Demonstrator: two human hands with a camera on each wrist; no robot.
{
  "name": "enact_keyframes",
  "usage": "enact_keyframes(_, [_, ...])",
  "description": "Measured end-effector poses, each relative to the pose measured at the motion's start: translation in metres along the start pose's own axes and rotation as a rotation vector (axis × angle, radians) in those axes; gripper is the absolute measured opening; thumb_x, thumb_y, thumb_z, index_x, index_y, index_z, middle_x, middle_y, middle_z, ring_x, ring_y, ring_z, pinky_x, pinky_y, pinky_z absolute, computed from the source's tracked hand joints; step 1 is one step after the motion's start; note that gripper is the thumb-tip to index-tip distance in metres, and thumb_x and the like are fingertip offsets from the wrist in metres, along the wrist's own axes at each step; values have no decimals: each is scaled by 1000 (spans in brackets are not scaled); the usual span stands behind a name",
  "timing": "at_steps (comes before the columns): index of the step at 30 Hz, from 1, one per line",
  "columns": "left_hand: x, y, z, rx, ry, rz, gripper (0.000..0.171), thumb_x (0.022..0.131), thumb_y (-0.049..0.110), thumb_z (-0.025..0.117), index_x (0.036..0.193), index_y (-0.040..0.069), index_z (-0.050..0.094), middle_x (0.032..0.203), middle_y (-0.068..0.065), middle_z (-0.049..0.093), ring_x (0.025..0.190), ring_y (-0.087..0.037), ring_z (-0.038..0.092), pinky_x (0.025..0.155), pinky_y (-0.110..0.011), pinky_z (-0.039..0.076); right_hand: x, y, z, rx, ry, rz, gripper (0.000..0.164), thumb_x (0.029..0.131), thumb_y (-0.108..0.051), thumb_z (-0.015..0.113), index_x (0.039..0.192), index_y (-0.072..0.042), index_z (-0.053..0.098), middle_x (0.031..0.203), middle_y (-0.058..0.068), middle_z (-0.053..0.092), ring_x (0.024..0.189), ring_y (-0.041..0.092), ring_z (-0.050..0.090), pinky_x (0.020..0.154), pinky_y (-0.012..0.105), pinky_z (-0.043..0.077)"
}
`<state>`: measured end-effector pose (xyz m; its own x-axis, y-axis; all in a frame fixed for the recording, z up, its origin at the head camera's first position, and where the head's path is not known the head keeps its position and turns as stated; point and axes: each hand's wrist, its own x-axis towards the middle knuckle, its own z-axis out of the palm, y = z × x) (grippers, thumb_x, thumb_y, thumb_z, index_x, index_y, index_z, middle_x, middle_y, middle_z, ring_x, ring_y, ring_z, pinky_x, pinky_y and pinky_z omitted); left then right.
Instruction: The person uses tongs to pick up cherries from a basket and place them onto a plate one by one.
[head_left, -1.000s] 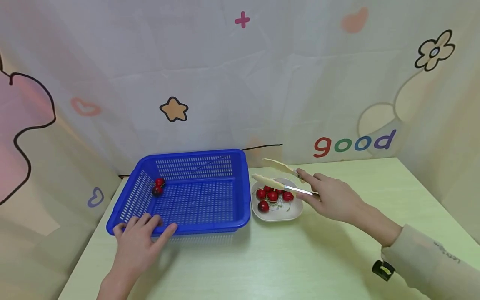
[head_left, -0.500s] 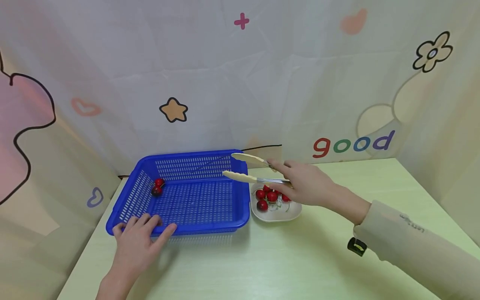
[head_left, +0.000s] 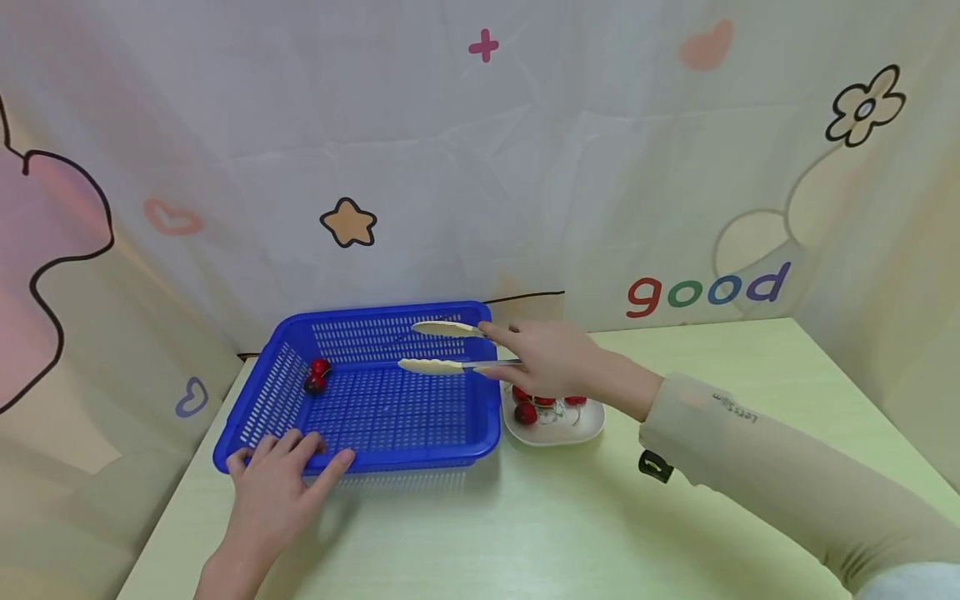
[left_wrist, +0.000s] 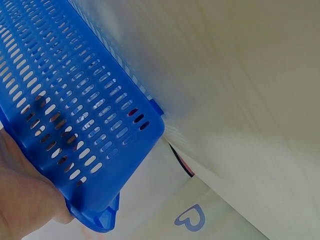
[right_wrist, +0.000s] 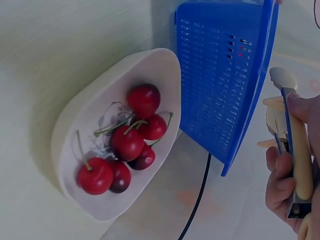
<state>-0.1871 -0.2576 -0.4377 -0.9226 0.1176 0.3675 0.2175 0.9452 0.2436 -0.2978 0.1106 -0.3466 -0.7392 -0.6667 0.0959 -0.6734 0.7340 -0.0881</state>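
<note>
My right hand [head_left: 551, 358] grips a pair of tongs [head_left: 433, 367] with cream, scalloped tips. The tongs' arms are spread, with nothing visible between them, over the right part of a blue perforated plastic basket [head_left: 382, 460]. My left hand [head_left: 273, 492] holds the basket's near left rim, fingers bent over it and thumb along the edge; in the left wrist view some fingers show through the slots. Two dark red cherries [head_left: 315, 384] lie at the basket's left end. Beside the basket, a white dish [right_wrist: 65, 135] holds several stemmed cherries [right_wrist: 127, 142], partly hidden by my right hand in the head view.
Everything stands on a pale green table [head_left: 480, 533]. A light curtain [head_left: 450, 167] with printed shapes hangs close behind the basket and along both sides. The dish sits right at the basket's right wall.
My right hand has carried the tongs left, from above the white dish to over the basket. The left hand, basket and cherries stay where they were.
</note>
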Motion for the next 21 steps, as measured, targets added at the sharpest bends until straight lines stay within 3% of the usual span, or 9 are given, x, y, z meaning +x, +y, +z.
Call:
enact_keyframes(5, [2, 0, 0, 0, -15, -6, 45, 97, 61, 61, 92, 17, 66, 93, -2, 62, 91, -34, 52, 89, -71, 23, 18, -9, 1, -36, -47, -24, 72, 103, -56, 53, 157, -10, 42, 101, 8, 66, 79, 17, 60, 56, 28, 45])
enact_keyframes(11, [2, -1, 1, 4, -9, -5, 45, 96, 61, 61, 92, 17, 66, 92, -2, 62, 91, -33, 52, 89, -71, 24, 37, -20, 10, -79, -87, -27, 71, 103, -60, 48, 158, -15, 42, 111, 9, 67, 79, 17, 62, 59, 29, 49])
enact_keyframes(16, [0, -2, 0, 7, -12, -12, 45, 96, 62, 61, 92, 17, 66, 92, -2, 61, 91, -33, 52, 89, -71, 24, 51, -31, 15, -80, -112, -28, 71, 104, -61, 46, 159, -16, 40, 130, 13, 65, 99, 23, 69, 75, 34, 57])
enact_keyframes(21, [1, -2, 1, 7, -5, -3, 45, 96, 61, 61, 92, 17, 66, 92, -2, 62, 90, -33, 52, 88, -70, 24, 68, -39, 14, -72, -134, -15, 70, 104, -60, 46, 159, -16, 40, 144, 13, 58, 122, 29, 63, 91, 43, 56])
